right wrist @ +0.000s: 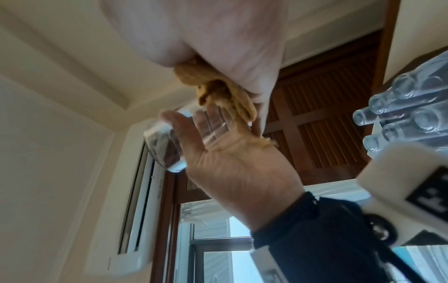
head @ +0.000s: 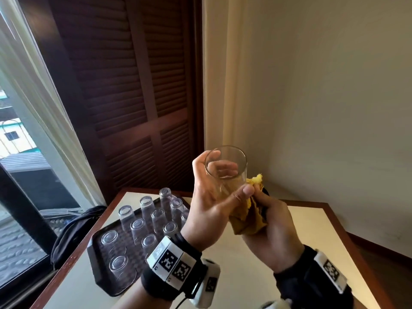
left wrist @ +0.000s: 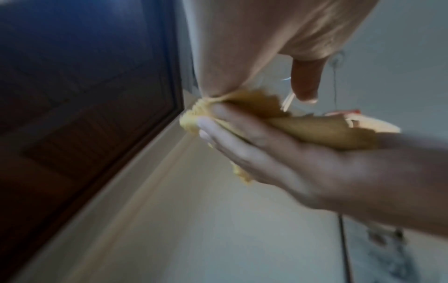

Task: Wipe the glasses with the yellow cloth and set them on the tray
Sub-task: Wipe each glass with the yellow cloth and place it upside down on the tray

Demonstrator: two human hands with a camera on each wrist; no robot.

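A clear, straight-sided drinking glass [head: 225,170] is held up above the worktop, tilted with its open mouth toward the camera, gripped by the left hand [head: 208,206]. Against its lower part lies the yellow cloth [head: 249,214], crumpled and folded, with a frayed edge, held by the right hand [head: 270,233]. The dark rectangular tray [head: 100,270] lies on the worktop at left, carrying clear glasses [head: 145,205] set upside down in rows.
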